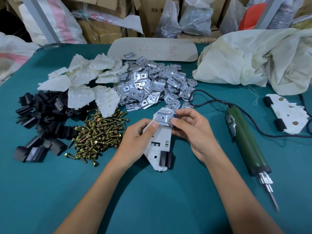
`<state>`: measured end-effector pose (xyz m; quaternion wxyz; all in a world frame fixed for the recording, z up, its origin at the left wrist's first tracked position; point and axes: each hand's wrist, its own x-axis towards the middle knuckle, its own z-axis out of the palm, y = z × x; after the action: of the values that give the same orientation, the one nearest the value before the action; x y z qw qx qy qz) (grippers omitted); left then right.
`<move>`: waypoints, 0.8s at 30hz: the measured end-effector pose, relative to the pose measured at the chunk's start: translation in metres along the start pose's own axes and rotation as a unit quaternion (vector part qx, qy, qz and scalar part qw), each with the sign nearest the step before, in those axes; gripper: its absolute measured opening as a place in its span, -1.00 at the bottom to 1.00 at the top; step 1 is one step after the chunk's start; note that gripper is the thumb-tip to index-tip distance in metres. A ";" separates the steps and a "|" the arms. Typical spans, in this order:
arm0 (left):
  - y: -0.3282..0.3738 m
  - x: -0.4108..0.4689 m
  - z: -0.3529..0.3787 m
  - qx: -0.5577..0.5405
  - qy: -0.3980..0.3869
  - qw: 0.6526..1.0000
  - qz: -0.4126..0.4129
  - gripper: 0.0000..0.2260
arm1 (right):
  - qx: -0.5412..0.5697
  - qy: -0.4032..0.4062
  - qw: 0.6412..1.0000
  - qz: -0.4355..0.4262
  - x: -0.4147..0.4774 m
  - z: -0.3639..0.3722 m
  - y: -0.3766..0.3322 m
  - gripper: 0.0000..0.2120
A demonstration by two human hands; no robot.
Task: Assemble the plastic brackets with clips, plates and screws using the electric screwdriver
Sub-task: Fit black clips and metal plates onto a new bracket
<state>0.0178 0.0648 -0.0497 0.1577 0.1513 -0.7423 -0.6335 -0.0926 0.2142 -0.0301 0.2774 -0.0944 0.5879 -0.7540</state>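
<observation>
My left hand (135, 141) grips a white plastic bracket (160, 146) by its left edge, just above the green table. A black clip (166, 159) sits on the bracket's near end. My right hand (192, 130) pinches a second black clip and a metal plate (163, 117) onto the bracket's far end. The green electric screwdriver (244, 144) lies untouched to the right, its bit pointing toward me. Piles lie to the left and behind: brass screws (98, 134), black clips (40, 125), white brackets (84, 81), metal plates (152, 86).
A finished bracket (285, 114) with two clips and two screws lies at the far right. The screwdriver's black cable (211, 100) loops across the table. A crumpled white sack (253, 59) fills the back right; a beige board (152, 49) lies at the back.
</observation>
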 end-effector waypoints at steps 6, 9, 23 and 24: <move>-0.001 -0.003 0.002 0.021 -0.004 1.000 0.004 -0.73 | -0.031 -0.016 0.999 -0.026 -0.001 0.000 0.001 -0.79; -0.001 -0.003 0.003 0.019 -0.001 1.000 0.001 -0.74 | -0.041 -0.019 0.998 -0.033 -0.002 0.001 0.002 -0.78; 0.003 0.002 -0.001 0.221 0.036 0.974 0.031 -0.80 | -0.095 -0.003 0.995 -0.038 0.006 -0.011 0.005 -0.82; 0.006 0.007 -0.005 0.260 0.053 0.963 0.044 -0.82 | -0.124 0.011 0.991 -0.043 0.007 -0.012 0.007 -0.84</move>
<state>0.0138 0.0585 -0.0429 0.1801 0.1874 -0.8780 -0.4020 -0.1018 0.2193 -0.0411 0.2245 -0.1443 0.6752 -0.6877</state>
